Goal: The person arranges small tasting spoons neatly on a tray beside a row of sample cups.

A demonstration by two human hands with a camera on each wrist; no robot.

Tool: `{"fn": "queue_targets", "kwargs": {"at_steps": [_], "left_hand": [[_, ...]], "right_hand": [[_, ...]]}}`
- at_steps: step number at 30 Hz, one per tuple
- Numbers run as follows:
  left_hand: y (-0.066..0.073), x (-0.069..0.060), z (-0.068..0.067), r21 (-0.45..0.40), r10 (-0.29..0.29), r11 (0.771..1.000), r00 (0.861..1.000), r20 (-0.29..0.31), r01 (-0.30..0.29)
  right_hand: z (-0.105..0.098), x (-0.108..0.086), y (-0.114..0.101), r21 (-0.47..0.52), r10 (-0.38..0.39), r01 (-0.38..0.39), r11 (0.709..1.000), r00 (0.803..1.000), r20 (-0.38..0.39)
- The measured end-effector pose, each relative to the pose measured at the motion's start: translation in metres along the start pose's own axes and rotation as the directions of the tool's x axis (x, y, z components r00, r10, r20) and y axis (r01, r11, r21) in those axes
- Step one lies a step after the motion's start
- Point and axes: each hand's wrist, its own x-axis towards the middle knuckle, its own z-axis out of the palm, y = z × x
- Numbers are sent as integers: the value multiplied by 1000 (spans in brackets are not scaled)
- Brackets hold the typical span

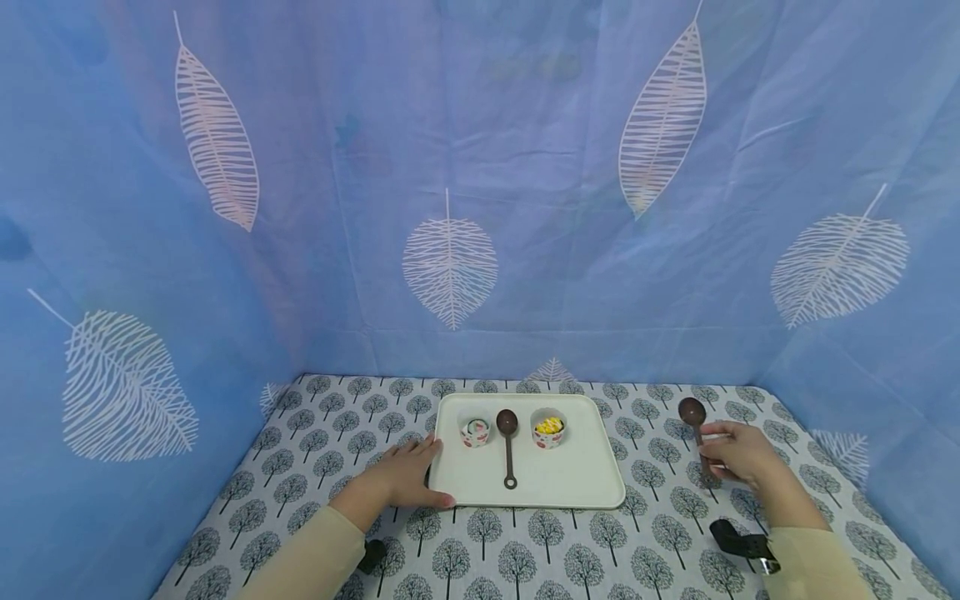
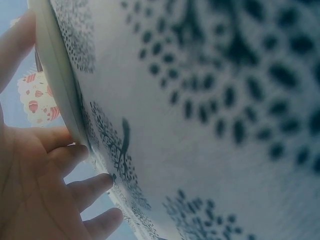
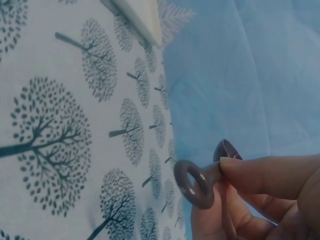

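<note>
My right hand (image 1: 738, 452) pinches the handle of a brown spoon (image 1: 692, 412) over the cloth, right of the tray. In the right wrist view the spoon's ring end (image 3: 192, 184) sticks out past the thumb and fingers. My left hand (image 1: 411, 475) rests at the left edge of a cream tray (image 1: 577, 492), fingers spread, thumb by its near edge. On the tray a second brown spoon (image 1: 509, 454) lies between two patterned paper cups. The left cup (image 1: 475, 432) has something pale and greenish inside; the right cup (image 1: 548, 433) holds yellow pieces.
A tree-print cloth (image 1: 483, 554) covers the table. Blue curtains (image 1: 525, 275) with white leaf prints close off the back and both sides. Black wrist straps show at both forearms.
</note>
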Motion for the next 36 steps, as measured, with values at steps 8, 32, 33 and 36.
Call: {"fn": "queue_targets", "kwargs": {"at_steps": [8, 32, 33, 36], "left_hand": [[3, -2, -2, -2, -5, 1000, 1000, 4, 5], [5, -4, -3, 0, 7, 1000, 1000, -5, -7], [5, -5, -3, 1, 7, 1000, 1000, -5, -7], [5, -5, -4, 2, 6, 1000, 1000, -3, -6]], "right_hand": [[1, -10, -14, -24, -29, 29, 999, 1000, 8], [9, -33, -35, 0, -130, 131, 991, 986, 100], [10, -34, -36, 0, -136, 137, 991, 985, 103], [13, -35, -38, 13, -153, 153, 988, 982, 108]]}}
